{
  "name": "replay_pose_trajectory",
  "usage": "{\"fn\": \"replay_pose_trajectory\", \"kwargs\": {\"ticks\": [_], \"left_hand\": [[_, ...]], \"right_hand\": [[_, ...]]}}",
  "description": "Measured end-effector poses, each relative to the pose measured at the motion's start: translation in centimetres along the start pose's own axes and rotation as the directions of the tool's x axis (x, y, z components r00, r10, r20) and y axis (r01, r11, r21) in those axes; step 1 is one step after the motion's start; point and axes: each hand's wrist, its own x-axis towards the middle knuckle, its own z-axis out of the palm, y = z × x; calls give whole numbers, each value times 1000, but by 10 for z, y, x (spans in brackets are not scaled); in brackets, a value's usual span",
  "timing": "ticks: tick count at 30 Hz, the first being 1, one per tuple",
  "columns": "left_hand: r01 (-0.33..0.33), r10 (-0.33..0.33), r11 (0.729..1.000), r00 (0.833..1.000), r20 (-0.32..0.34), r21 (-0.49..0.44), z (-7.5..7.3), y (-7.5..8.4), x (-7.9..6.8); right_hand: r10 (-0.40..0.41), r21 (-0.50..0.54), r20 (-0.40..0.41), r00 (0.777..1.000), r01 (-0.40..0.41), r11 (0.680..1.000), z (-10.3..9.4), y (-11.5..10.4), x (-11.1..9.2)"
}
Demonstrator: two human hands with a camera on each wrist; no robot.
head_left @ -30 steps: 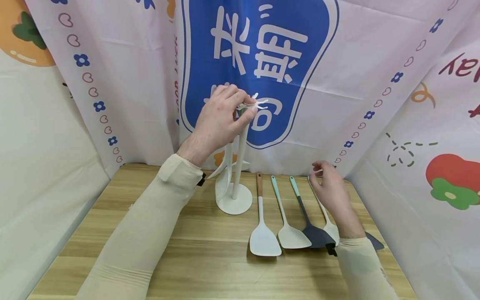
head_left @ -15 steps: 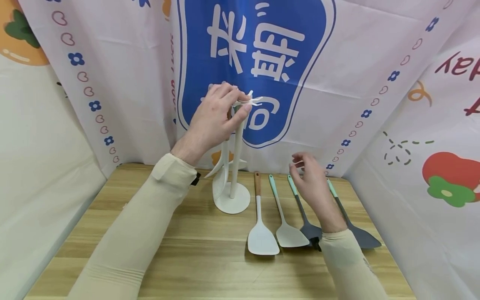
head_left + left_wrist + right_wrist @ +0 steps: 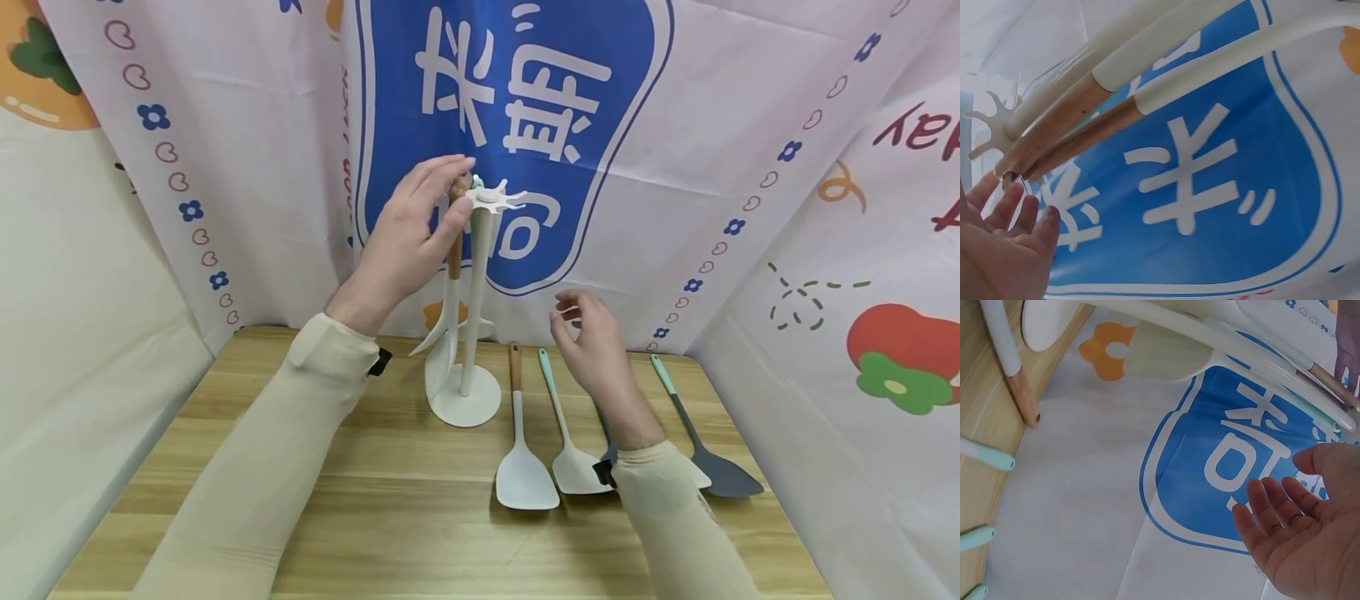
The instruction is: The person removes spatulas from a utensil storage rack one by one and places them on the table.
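A white utensil stand point(image 3: 474, 325) rises from a round base, with a star-shaped crown of hooks point(image 3: 491, 197) on top. On its left side hang utensils with brown handles point(image 3: 1054, 128) and white shafts. My left hand point(image 3: 401, 233) is beside the crown, its fingers spread loosely around the handle ends; in the left wrist view the fingertips point(image 3: 1005, 203) are right at those ends. My right hand point(image 3: 596, 354) hovers over the turner handles, right of the stand. In the right wrist view its fingers point(image 3: 1266, 512) bend slightly, with nothing between them.
Right of the stand lie a white turner point(image 3: 527, 482) with a brown handle and a cream turner point(image 3: 581, 473) with a mint handle. My right arm partly covers two more. A dark grey turner point(image 3: 726, 477) lies at far right. A printed cloth point(image 3: 645, 217) hangs behind the table.
My left hand has drawn back leftward from the top of the stand, uncovering the hooks and a brown handle. My right hand has moved left across the turner handles.
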Motion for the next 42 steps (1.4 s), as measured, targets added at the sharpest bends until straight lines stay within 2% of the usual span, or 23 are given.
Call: {"fn": "replay_pose_trajectory", "kwargs": {"ticks": [3,6,18,23,28,32,38,42], "left_hand": [[26,-28,999,998,-48,-41,-1,-8,-7],[58,-64,995,996,-69,-85,0,-16,-15],[171,-187,953,981,-43,-251,14,-41,-52],[223,-240,929,970,-24,-297,21,-44,-67],[282,-295,902,955,9,-326,31,-48,-78],[331,-335,874,941,51,-357,39,-51,-86],[368,-362,844,928,93,-389,52,-55,-96],[390,-369,830,920,132,-398,61,-57,-102]], "right_hand": [[-4,26,-4,1000,4,1000,4,-5,4],[4,67,-10,1000,-3,998,8,-11,8],[14,267,-42,999,-2,964,28,-32,22],[28,388,-13,1000,-20,921,37,-39,28],[53,529,60,997,-77,845,48,-46,34],[81,597,111,991,-132,792,57,-51,37],[99,620,149,984,-171,765,71,-56,42],[97,622,162,982,-178,763,77,-57,44]]}}
